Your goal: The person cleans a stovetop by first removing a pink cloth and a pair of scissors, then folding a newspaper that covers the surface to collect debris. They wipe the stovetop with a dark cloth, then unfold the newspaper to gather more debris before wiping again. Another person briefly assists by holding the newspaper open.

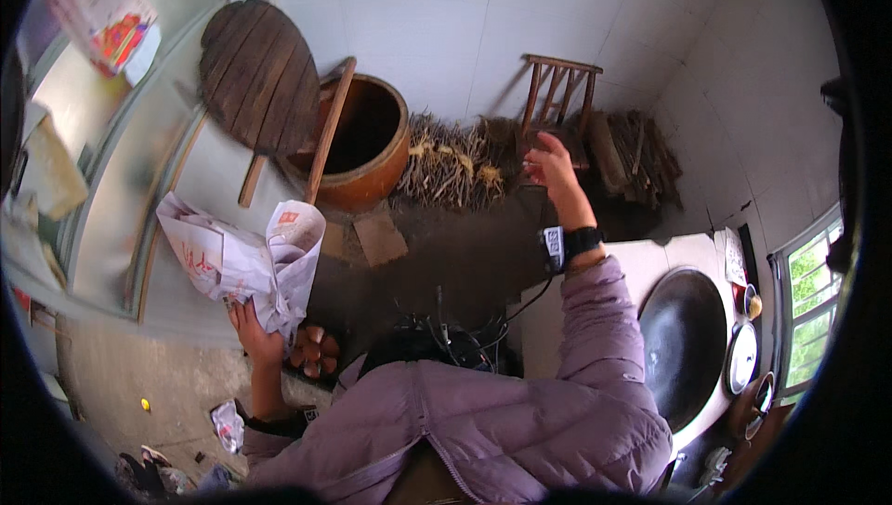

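Note:
At the left, my left hand [256, 332] grips the lower end of a crumpled white sack [240, 261] with red printing. Its upper part folds over and flares out in two lobes. The thumb and part of the grip are hidden by the material. My right hand [554, 165] is raised on the other side, fingers apart and slightly bent, with nothing visible in it. Behind that hand stands a wooden chair [561, 90] against the wall. A dark strap with a small device [555, 248] is around my right wrist.
A brown glazed vat [380, 181] stands by the wall, with a round plank lid [258, 80] and a wooden stick [333, 129] near it. Bundled twigs [449, 163] and split firewood [637, 156] lie beyond. At right, a large wok [683, 345] is set in a pale stove top [624, 275].

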A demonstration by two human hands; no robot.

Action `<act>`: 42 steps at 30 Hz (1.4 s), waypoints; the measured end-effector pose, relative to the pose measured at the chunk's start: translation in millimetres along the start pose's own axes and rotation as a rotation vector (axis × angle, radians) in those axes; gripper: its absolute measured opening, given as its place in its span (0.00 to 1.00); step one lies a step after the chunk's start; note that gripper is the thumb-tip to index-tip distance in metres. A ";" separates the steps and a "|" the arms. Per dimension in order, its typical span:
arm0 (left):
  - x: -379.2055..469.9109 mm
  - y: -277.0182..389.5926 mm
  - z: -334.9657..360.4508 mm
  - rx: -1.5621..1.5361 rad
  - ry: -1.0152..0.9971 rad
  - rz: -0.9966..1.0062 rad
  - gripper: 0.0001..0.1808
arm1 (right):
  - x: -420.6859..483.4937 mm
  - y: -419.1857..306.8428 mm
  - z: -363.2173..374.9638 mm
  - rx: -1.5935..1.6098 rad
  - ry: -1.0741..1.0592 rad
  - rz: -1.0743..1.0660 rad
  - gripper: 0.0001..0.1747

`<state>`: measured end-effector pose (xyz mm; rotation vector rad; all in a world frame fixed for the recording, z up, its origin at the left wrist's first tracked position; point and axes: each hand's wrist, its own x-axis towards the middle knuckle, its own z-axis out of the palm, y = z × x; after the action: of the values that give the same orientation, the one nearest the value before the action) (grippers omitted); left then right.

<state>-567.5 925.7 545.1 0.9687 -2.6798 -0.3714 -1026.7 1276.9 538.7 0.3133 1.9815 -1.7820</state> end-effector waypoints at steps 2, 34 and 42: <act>19.3 -3.3 9.2 0.071 0.021 0.018 0.30 | 54.0 -26.1 -3.1 -0.045 0.031 -0.055 0.30; -63.7 220.7 100.8 0.548 0.368 -0.719 0.28 | 508.7 -223.6 26.2 -0.566 0.082 -0.368 0.57; -57.9 242.5 109.3 0.590 0.486 -0.841 0.30 | 530.7 -221.1 17.5 -0.517 -0.044 -0.510 0.56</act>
<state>-702.4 1159.9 513.0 2.0229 -1.8386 0.4920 -1586.9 1160.2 480.4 -0.4281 2.5469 -1.4285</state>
